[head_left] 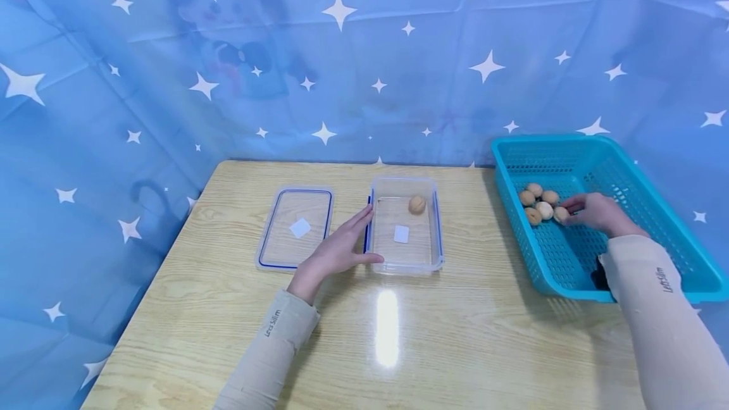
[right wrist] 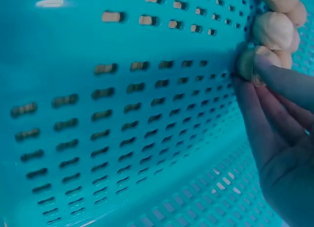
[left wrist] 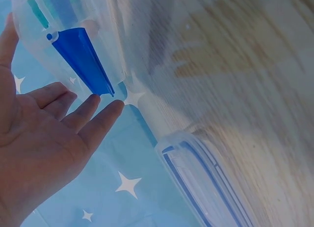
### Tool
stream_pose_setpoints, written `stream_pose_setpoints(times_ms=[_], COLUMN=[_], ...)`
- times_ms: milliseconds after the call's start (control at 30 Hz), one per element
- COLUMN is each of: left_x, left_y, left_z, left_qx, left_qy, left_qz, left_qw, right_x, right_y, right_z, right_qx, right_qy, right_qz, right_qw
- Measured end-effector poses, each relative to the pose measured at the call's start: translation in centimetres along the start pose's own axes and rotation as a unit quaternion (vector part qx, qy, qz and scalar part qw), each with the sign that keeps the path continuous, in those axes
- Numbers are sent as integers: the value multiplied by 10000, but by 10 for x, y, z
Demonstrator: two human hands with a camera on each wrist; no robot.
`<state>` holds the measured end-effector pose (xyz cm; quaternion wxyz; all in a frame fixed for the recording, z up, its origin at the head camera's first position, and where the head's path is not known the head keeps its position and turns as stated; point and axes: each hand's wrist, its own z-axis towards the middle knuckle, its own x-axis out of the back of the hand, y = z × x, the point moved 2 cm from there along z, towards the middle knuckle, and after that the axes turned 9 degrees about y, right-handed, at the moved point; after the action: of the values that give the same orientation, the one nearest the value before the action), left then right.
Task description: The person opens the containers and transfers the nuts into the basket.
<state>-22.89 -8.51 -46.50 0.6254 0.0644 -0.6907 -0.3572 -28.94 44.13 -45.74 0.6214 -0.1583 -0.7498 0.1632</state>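
Observation:
My right hand (head_left: pixel 600 212) reaches into a teal perforated basket (head_left: pixel 655 207) and pinches a walnut (head_left: pixel 560 214) between thumb and fingers. Several other walnuts (head_left: pixel 545 210) lie close by it along the basket's left part; the right wrist view shows the pinched walnut (right wrist: pixel 247 64) beside the rest. At the left side of a clear plastic container (head_left: pixel 437 233), my left hand (head_left: pixel 340 250) is spread, fingers relaxed, its fingertips by the blue latch (left wrist: pixel 84 60). One walnut (head_left: pixel 417 205) sits inside the container, near its far right corner.
Left of the container, a clear lid (head_left: pixel 276 226) with a blue seal lies flat on the wooden table (head_left: pixel 455 340). A blue curtain with white stars (head_left: pixel 398 62) hangs behind the table's back edge. The basket's raised walls surround the right hand.

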Motion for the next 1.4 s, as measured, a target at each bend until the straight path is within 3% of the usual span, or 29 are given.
stream_pose_setpoints(times_ms=[300, 567, 800, 1000, 1200, 1400], left_x=[-2, -2, -2, -1, 0, -1], left_y=[2, 4, 2, 1, 1, 1], left_z=[-1, -1, -1, 0, 0, 0], left_qx=[-5, 22, -11, 68, 99, 111], left_qy=[-74, -124, -100, -79, -39, -29], left_qz=[14, -4, 16, 8, -73, -66], left_qw=[10000, 9999, 9999, 9999, 9999, 9999], right_x=[0, 22, 46, 53, 33, -5], right_y=[0, -18, -65, -122, -172, -201], right_z=[-5, -26, -46, -64, -67, -52], right_qx=[30, -188, 160, 535, 980, 1227], right_qy=[31, 917, 1874, 2236, 2400, 2072], right_qz=[-9, 511, 1087, 1546, 1959, 2373], right_qw=[10000, 9943, 9761, 9609, 9457, 9411])
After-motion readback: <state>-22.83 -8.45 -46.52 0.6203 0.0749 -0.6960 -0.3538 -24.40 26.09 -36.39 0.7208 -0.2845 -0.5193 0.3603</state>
